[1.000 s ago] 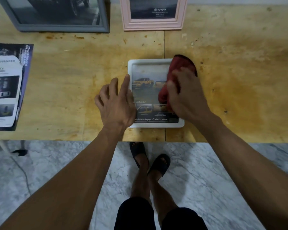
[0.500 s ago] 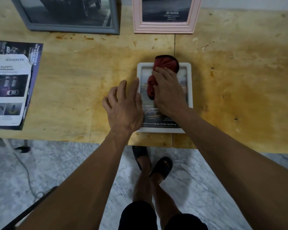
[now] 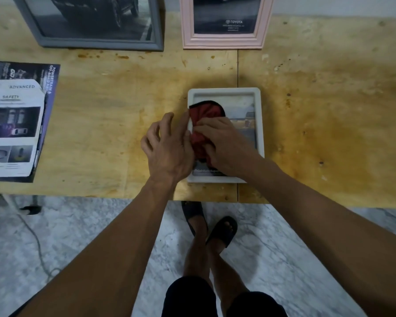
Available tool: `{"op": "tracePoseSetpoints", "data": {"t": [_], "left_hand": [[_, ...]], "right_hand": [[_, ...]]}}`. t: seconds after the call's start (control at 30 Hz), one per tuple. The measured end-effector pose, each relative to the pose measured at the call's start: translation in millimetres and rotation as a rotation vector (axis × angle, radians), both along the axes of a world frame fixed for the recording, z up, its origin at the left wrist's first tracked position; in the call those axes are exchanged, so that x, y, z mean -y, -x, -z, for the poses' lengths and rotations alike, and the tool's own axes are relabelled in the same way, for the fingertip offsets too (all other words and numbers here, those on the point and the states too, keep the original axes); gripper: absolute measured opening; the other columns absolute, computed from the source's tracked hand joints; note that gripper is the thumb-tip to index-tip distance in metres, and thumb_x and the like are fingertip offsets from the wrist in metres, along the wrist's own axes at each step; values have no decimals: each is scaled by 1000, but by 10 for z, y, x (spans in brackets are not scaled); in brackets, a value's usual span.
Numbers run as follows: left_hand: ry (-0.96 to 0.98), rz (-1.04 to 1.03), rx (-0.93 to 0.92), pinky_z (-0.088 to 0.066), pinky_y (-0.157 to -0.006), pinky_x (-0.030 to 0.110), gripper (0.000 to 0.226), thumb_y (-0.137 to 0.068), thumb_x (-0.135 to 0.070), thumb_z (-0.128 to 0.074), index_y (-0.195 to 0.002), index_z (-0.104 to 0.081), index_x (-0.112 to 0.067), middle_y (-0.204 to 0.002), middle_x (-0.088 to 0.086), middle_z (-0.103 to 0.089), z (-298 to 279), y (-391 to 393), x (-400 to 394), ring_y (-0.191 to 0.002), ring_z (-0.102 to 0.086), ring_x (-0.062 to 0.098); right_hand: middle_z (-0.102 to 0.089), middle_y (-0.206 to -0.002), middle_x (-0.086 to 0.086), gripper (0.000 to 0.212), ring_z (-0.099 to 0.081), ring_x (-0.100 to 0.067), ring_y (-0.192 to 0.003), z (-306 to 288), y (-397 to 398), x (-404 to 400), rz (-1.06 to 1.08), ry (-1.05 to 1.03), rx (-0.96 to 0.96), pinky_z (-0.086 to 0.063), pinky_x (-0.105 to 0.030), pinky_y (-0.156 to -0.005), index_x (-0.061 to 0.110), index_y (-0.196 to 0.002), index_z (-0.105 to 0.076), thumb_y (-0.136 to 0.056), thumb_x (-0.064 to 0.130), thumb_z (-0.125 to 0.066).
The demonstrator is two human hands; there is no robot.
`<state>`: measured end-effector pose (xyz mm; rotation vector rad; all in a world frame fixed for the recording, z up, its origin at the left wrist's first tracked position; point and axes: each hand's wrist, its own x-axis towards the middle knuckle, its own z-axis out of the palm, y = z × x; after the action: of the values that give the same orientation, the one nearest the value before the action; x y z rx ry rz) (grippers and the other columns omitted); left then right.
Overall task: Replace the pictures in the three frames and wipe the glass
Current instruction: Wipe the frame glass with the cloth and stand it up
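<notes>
A small white picture frame (image 3: 258, 110) lies flat near the front edge of the wooden table (image 3: 329, 110), holding a car advert picture. A red cloth (image 3: 202, 112) sits bunched on the left half of its glass. My right hand (image 3: 224, 145) grips the cloth and presses it onto the glass. My left hand (image 3: 167, 147) rests on the frame's left edge, fingers spread and relaxed, thumb touching the rim. A grey frame (image 3: 96, 43) and a pink frame (image 3: 224, 42) with car pictures stand at the back of the table.
Car brochure pages (image 3: 16, 120) lie at the table's left. The table's front edge runs just below the white frame. Marble floor (image 3: 78, 236), my legs and sandals (image 3: 222, 232), and a cable are below.
The red cloth and my right hand have swept from the frame's right top corner across to its left side. My left hand has stayed on the left edge.
</notes>
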<state>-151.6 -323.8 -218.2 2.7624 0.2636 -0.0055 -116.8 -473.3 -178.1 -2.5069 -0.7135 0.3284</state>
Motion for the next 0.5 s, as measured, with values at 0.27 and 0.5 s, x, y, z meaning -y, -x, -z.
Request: {"op": "tracePoseSetpoints", "data": {"t": [0.27, 0.5], "left_hand": [[51, 7, -95, -14, -112, 46, 46, -103, -47, -34, -149, -30, -49, -157, -10, -24, -99, -39, -46, -139, -18, 24], [182, -16, -180, -11, -114, 47, 44, -100, -51, -42, -143, -37, -54, -154, -11, -25, -136, -139, -120, -143, -16, 24]], "right_hand": [[-56, -119, -15, 32, -43, -34, -112, -121, 141, 481, 277, 202, 110, -36, -37, -97, 5, -102, -65, -82, 20, -45], [-60, -119, -8, 25, -47, -28, -110, -198, 344, -47, 347, -23, -79, -35, -34, -98, 12, -113, -62, -92, 14, -49]]}}
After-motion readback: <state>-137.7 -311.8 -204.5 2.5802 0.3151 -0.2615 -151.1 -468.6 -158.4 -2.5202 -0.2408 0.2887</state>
